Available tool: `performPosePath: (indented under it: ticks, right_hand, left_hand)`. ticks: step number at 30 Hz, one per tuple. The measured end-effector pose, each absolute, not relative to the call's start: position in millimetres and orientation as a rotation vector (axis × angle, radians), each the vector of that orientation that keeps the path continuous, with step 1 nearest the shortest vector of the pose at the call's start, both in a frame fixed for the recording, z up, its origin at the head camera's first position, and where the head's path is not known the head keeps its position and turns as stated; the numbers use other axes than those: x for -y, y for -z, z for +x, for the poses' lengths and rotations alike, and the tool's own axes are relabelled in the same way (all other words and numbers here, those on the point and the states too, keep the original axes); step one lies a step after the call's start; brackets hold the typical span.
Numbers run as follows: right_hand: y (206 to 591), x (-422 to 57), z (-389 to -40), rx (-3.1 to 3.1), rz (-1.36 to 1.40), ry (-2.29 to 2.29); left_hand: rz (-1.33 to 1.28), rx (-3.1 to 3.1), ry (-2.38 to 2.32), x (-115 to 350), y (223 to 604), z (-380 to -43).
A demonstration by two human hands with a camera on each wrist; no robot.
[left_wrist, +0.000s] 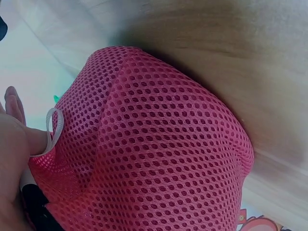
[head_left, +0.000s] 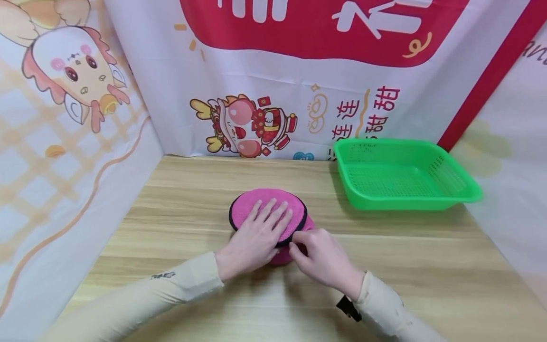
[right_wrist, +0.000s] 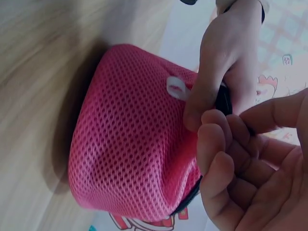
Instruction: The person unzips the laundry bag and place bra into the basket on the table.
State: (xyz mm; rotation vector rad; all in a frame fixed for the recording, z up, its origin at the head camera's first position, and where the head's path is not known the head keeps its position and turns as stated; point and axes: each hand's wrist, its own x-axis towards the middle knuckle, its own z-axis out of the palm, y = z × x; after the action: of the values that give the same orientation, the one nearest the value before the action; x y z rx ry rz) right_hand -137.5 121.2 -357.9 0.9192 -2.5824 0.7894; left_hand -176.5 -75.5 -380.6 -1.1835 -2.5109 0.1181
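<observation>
A round pink mesh bag (head_left: 251, 203) with a black zipper rim (head_left: 304, 219) stands on the table. My left hand (head_left: 255, 241) rests on its top with fingers straight and spread. In the right wrist view, the left thumb (right_wrist: 208, 91) lies against the bag's side, below the rim. A small white loop (right_wrist: 177, 87) sticks out of the mesh beside it. At the near right of the rim, my right hand (head_left: 324, 256) has its fingers curled and pinches at the zipper. Its fingers hide the zipper pull.
A green plastic basket (head_left: 427, 202) stands at the back right of the wooden table (head_left: 183, 209). Printed cloth (head_left: 171, 85) hangs behind the table and along both sides. A black strap piece (head_left: 348, 308) shows at the right wrist.
</observation>
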Motion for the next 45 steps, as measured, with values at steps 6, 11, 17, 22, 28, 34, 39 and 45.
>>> performPosePath:
  ticks: [6,11,17,22,28,34,39,45]
  right_hand:
    - [353,-127,-143,2.589,0.982,-0.736]
    - [352,-132,-148,2.571,1.045,-0.685]
    - [352,-133,-152,2.545,1.093,-0.676]
    - [355,-136,-154,2.526,1.099,-0.687]
    - [358,-140,-156,2.485,1.105,-0.707]
    - [360,-144,-162,2.475,1.127,-0.73]
    - [360,-148,-167,2.471,1.131,-0.745]
    - [359,-153,-171,2.501,1.113,-0.737]
  left_hand:
    - [-1.202,2.512,-0.095,77,378,-180]
    - [-1.228,2.494,-0.143,78,378,-183]
    - [-1.235,2.525,-0.183,78,377,-183]
    - [-1.239,2.557,-0.178,78,376,-182]
    - [-1.246,2.567,-0.211,77,374,-183]
    - [-1.244,2.56,-0.219,77,374,-183]
    - [-1.253,2.544,-0.216,77,373,-185]
    - [-1.27,2.534,-0.188,78,374,-186]
